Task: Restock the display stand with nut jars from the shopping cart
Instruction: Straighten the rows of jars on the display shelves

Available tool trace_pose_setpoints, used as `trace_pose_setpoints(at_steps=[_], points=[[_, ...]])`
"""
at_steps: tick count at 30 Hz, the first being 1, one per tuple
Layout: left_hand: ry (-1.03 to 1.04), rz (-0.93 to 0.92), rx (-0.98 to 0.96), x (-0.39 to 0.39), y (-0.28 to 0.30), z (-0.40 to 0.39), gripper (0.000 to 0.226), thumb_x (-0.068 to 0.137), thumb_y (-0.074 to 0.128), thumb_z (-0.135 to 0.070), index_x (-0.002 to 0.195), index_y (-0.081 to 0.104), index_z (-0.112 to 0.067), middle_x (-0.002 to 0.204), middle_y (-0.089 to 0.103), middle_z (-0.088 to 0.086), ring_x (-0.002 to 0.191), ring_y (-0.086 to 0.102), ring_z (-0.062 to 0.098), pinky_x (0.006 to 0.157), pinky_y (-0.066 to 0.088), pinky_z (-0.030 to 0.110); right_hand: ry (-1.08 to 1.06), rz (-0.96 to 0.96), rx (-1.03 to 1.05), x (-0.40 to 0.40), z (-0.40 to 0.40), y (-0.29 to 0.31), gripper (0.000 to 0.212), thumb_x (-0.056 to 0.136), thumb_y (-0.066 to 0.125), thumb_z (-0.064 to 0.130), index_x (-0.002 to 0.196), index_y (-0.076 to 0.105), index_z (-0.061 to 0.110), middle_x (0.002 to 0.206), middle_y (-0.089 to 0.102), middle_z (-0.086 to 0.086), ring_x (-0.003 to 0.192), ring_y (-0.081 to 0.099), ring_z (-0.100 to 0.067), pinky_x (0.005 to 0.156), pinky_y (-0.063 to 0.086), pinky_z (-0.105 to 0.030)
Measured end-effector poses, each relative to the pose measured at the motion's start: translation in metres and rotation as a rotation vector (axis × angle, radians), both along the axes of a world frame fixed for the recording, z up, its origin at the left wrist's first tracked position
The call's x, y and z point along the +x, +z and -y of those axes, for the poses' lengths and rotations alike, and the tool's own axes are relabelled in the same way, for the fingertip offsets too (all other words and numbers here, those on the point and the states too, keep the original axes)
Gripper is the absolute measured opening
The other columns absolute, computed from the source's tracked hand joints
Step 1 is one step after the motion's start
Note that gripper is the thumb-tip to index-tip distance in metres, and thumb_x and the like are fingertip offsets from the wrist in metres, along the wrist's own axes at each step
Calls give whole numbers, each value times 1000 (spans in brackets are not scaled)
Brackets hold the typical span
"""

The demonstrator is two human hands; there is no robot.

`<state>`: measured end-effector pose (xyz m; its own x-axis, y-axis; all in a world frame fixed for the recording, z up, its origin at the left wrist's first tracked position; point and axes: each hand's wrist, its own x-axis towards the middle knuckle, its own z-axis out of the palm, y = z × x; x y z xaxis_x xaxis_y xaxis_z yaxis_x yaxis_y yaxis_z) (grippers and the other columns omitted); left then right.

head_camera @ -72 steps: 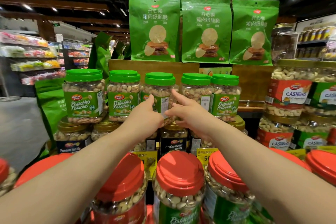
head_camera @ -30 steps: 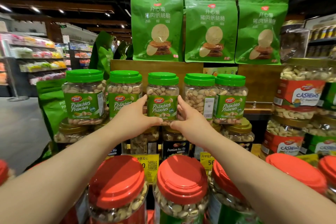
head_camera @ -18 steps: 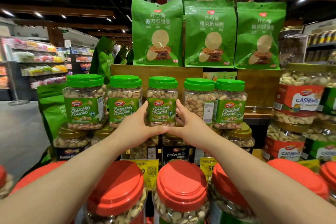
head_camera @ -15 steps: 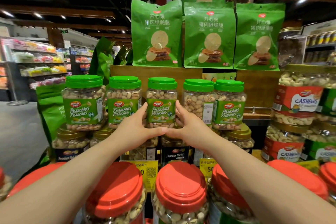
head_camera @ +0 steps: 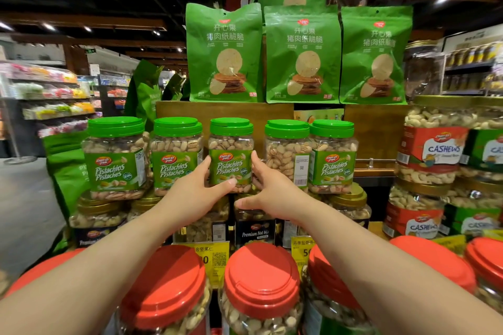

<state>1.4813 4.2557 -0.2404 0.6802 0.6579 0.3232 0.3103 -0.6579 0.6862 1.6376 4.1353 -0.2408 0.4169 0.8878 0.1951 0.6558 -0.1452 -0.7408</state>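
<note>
Neighbour jars (head_camera: 177,155) close (both sides)

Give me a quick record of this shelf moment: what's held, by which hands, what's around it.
held item: middle pistachio jar, green lid, label facing out
left hand: grips jar's left side
right hand: fingers against jar's right side, thumb out below it
row: five green-lidded pistachio jars
below: Premium Nut Mix jars
above: green snack pouches
right: cashew jars
foreground: red-lidded jars
</note>
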Motion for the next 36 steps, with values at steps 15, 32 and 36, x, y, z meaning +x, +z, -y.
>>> trace_pose_setpoints(at_steps=[15, 32, 36], points=[[80, -58, 55, -8, 6, 13, 92, 92, 65, -56, 163, 15, -24, 157, 45, 1, 141, 46, 20, 107, 40, 32, 41, -31, -21, -11, 10, 8, 125, 81, 85, 14, 162, -8, 30, 164, 32, 4, 145, 40, -15, 114, 44, -40], [-111, 65, 131, 46, 15, 80, 76, 95, 64, -46, 159, 30, -23, 156, 46, 1, 142, 44, 16, 113, 34, 29, -475, 148, 251, 38, 94, 7, 70, 82, 78, 11, 147, 52, 22, 133, 64, -2, 121, 60, -16, 106, 50, -40], [-126, 80, 73, 59, 14, 86, 80, 95, 64, -46, 161, 26, -23, 156, 46, -3, 140, 46, 15, 110, 35, 26, -368, 101, 239, 36, 82, 0, 81, 82, 79, 15, 154, 42, 23, 147, 57, 0, 135, 53, -15, 114, 44, -42]])
